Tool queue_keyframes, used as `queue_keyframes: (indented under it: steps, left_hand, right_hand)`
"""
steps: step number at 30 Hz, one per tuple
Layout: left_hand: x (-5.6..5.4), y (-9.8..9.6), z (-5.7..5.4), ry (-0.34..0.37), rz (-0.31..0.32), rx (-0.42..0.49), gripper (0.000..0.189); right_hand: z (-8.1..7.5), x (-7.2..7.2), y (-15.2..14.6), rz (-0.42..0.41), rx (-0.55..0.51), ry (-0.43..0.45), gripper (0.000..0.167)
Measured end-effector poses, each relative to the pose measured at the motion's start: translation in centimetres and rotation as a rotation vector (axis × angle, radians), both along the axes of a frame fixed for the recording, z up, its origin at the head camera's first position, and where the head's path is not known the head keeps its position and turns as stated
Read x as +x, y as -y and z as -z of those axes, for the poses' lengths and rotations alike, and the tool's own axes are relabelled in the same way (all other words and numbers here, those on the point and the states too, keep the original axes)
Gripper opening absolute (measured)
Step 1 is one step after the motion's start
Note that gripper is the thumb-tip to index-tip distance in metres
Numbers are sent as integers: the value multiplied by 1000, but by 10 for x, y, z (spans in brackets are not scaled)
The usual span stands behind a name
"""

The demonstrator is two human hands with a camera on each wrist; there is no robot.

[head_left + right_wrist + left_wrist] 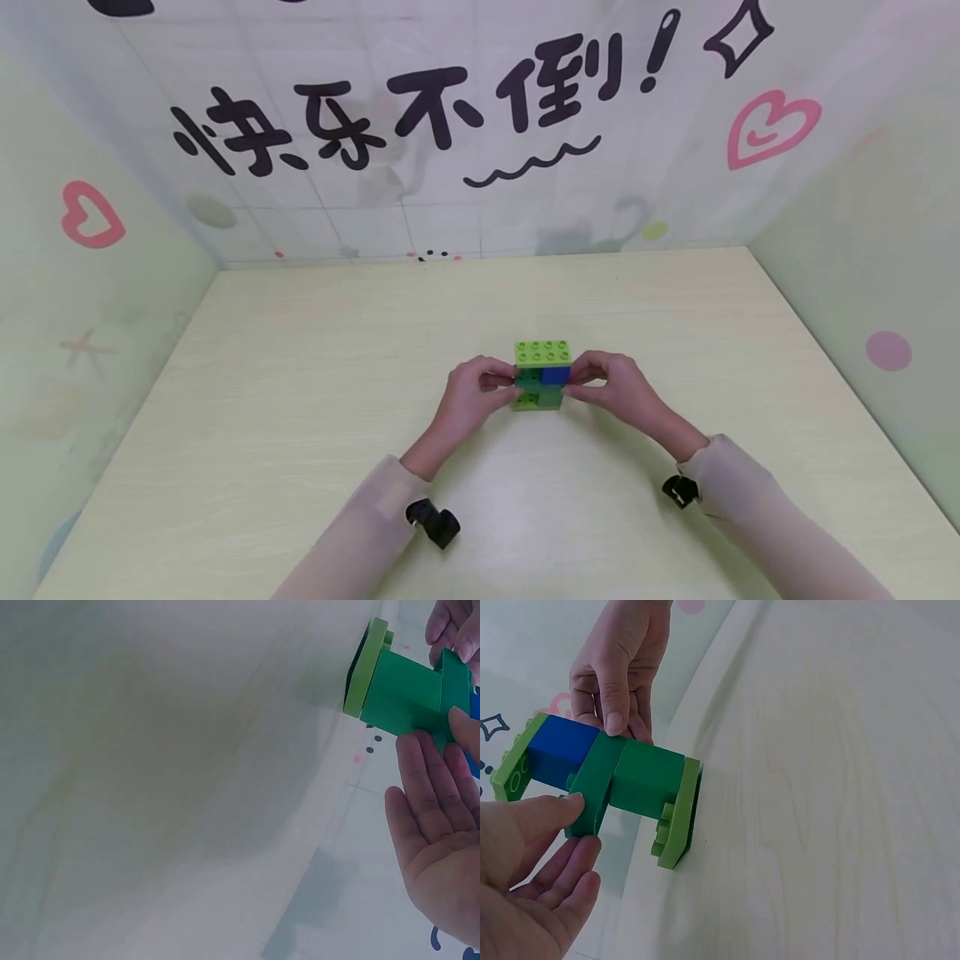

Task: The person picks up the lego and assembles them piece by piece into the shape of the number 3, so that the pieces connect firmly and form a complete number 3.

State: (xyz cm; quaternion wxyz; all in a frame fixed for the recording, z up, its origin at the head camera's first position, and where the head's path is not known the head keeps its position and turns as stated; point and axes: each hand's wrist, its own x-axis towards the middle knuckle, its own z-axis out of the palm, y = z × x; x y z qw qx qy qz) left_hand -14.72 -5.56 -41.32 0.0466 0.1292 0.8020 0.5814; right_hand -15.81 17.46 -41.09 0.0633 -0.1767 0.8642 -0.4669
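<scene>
Between the two hands, a small stack of toy building blocks stands upright in the head view. Its top is a lime green studded plate (542, 357), with a blue block (556, 376) under its right part. Below come a flat dark green plate (598, 776), a dark green block (646, 780) and a lime bottom plate (679, 821). My left hand (474, 392) pinches the left end of the dark green plate between thumb and fingers. From the right side, my right hand (618, 387) pinches the stack at that same plate. Whether the stack touches the table cannot be told.
A pale wooden table (300, 375) lies under the hands. Behind it stands a white printed backdrop (427, 225) with dark lettering, and pale side panels flank it. Black devices sit at the left wrist (433, 522) and right wrist (681, 492).
</scene>
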Motion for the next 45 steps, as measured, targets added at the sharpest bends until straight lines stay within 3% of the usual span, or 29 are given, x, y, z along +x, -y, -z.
queue_keyframes:
  steps: [6, 12, 14, 19, 32, 45]
  left_hand:
    - [-6, 1, -1, 10, 10, 28, 22]
    - [-1, -1, -25, 46, 15, 26, 23]
    - [-3, -1, -22, 52, 15, 27, 23]
    - [-17, 0, 1, 58, -6, 52, 25]
    - [-25, -1, 2, 78, -68, 45, 22]
    - [-32, -2, 2, 86, -73, 55, 27]
  right_hand:
    - [0, -4, 0, 5, -5, 3, 18]
    - [-20, 3, 8, 12, 0, 14, 15]
    - [-20, 2, 8, 21, -1, 19, 15]
    - [0, -11, 1, 27, -12, 19, 19]
    - [0, -20, 1, 22, -31, 14, 19]
    - [-3, -25, 3, 33, -32, 55, 23]
